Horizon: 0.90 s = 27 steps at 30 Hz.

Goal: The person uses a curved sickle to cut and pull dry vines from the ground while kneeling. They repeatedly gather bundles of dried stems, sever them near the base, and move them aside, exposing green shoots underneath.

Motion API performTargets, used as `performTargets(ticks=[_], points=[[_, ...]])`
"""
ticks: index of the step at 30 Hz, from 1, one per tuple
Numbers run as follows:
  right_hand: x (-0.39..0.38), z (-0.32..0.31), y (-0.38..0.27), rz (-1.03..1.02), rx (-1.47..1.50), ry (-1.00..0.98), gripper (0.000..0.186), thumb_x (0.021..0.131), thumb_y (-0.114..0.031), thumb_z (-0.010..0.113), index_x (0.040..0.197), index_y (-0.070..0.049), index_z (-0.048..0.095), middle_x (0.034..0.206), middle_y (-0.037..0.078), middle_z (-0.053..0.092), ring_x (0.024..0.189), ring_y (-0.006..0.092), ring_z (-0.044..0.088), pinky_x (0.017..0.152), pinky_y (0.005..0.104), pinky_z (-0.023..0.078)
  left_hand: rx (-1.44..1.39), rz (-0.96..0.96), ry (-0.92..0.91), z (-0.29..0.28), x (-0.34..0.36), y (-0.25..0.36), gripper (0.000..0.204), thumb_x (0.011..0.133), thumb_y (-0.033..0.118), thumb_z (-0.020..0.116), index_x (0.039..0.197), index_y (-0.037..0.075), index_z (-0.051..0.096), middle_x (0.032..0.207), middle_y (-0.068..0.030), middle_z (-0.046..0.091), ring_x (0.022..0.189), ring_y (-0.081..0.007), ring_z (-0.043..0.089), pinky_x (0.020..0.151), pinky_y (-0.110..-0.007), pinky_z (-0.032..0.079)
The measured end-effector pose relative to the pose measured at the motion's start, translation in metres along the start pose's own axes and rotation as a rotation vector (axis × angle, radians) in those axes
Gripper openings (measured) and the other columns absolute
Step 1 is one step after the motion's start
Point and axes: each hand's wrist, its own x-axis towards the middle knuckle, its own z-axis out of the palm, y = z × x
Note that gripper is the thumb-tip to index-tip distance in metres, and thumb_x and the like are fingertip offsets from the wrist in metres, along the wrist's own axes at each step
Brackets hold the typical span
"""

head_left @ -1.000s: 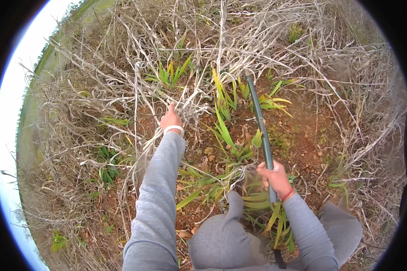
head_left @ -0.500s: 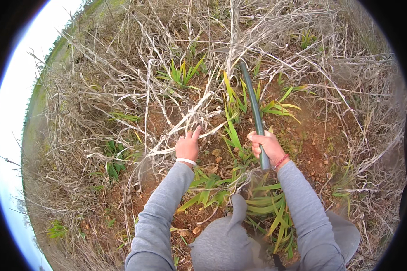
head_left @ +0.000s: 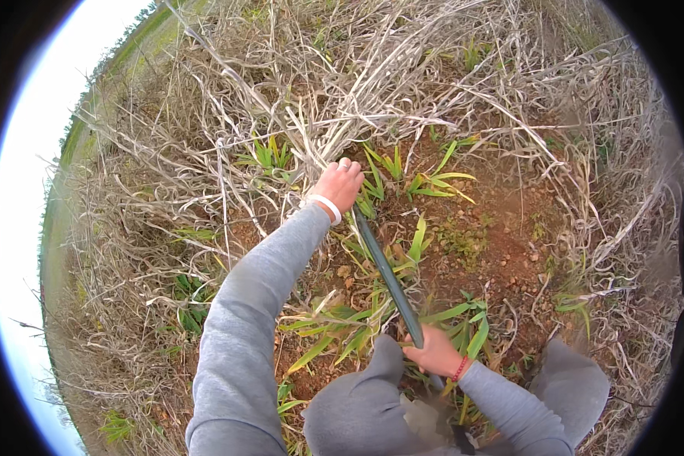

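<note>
My left hand (head_left: 340, 182), with a white band at the wrist, is closed round a pale bunch of dry grass stalks (head_left: 311, 140) near the middle of the view. My right hand (head_left: 433, 349), with a red bead bracelet, grips the lower part of a long dark-green pole (head_left: 384, 266) near my legs. The pole slants up and leftward, and its far end is hidden under my left hand and the stalks. Strap-leaved green plants (head_left: 429, 182) grow beside and below the pole in reddish, stony soil.
Tangled dry grass (head_left: 547, 83) surrounds the patch of bare reddish soil (head_left: 494, 235). My grey-clad legs (head_left: 353, 406) are at the bottom. At the far left a strip of green field (head_left: 72, 175) meets a pale sky.
My left hand has moved up and right and now grasps the stalks. My right hand has moved down with the pole, whose top has swung left beneath my left hand.
</note>
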Motion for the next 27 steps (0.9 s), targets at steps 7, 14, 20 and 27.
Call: performTargets(ticks=[7, 14, 20, 27], points=[[-0.002, 0.013, 0.018, -0.007, 0.085, -0.030, 0.021, 0.085, -0.015, 0.064, 0.099, -0.003, 0.055, 0.077, 0.008, 0.060, 0.064, 0.0173, 0.058, 0.058, 0.0319, 0.047, 0.323, -0.025, -0.280, 0.066, 0.048, -0.029, 0.049, 0.092, 0.023, 0.046, 0.138, 0.005, 0.048, 0.144, -0.0116, 0.047, 0.136, -0.0275, 0.038, 0.105, -0.040, 0.035], [0.005, 0.011, 0.019, -0.042, 0.155, -0.058, 0.018, 0.086, -0.006, 0.065, 0.097, -0.005, 0.051, 0.065, 0.000, 0.053, 0.044, 0.0081, 0.051, 0.040, 0.0253, 0.040, 0.547, -0.133, -0.747, 0.089, 0.018, -0.073, 0.047, 0.095, 0.040, 0.044, 0.131, 0.015, 0.061, 0.147, -0.0067, 0.047, 0.143, -0.0303, 0.026, 0.109, -0.056, 0.022], [-0.001, 0.005, 0.015, 0.094, 0.180, -0.070, 0.013, 0.084, -0.011, 0.065, 0.094, -0.005, 0.058, 0.069, 0.002, 0.058, 0.050, 0.0110, 0.055, 0.048, 0.0276, 0.045, 0.167, -0.311, -0.893, 0.115, -0.058, -0.076, 0.033, 0.092, 0.028, 0.048, 0.110, 0.013, 0.072, 0.115, -0.0084, 0.069, 0.117, -0.0237, 0.059, 0.104, -0.040, 0.036], [0.029, -0.012, -0.015, 0.054, 0.379, 0.133, 0.013, 0.085, -0.009, 0.065, 0.092, -0.005, 0.055, 0.066, 0.000, 0.056, 0.042, 0.0079, 0.049, 0.038, 0.0246, 0.039, 0.073, -0.251, -0.655, 0.112, -0.076, -0.079, 0.040, 0.093, 0.032, 0.046, 0.115, 0.008, 0.068, 0.135, -0.0133, 0.056, 0.133, -0.0276, 0.043, 0.117, -0.054, 0.018]])
